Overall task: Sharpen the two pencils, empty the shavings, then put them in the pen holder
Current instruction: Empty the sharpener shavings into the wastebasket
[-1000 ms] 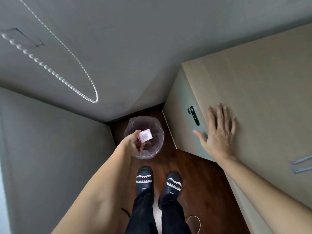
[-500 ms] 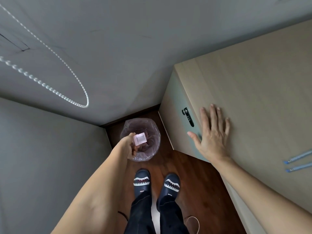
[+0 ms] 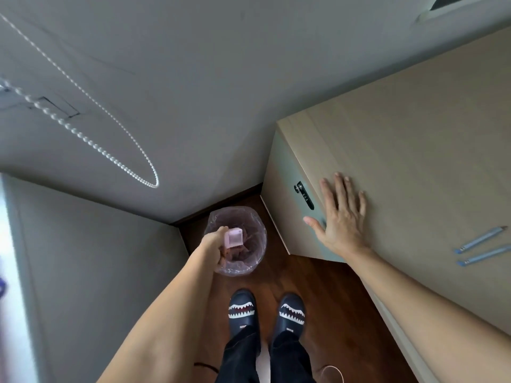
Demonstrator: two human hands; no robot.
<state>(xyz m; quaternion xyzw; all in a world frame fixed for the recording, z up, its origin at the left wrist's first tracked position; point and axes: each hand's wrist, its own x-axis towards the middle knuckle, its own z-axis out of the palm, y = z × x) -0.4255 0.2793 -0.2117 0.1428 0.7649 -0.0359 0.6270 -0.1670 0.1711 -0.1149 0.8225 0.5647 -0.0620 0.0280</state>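
My left hand (image 3: 217, 246) grips a small pink sharpener box (image 3: 234, 237) and holds it over the waste bin (image 3: 257, 228), a round bin lined with a clear plastic bag, standing on the dark wood floor in the corner. The box's open side faces up toward me. My right hand (image 3: 341, 217) lies flat, fingers spread, on the light wooden desk (image 3: 414, 161) near its left edge. Two blue pencils (image 3: 482, 247) lie side by side on the desk at the far right. No pen holder is in view.
A grey wall (image 3: 166, 78) with a white bead chain (image 3: 110, 158) fills the upper left. The desk's side panel carries a black lock handle (image 3: 304, 195). My two feet in dark slippers (image 3: 265, 310) stand on the floor just before the bin.
The left hand has turned the pink box over the bin so its open side now faces up. The right hand stays flat on the desk. The camera shifted slightly.
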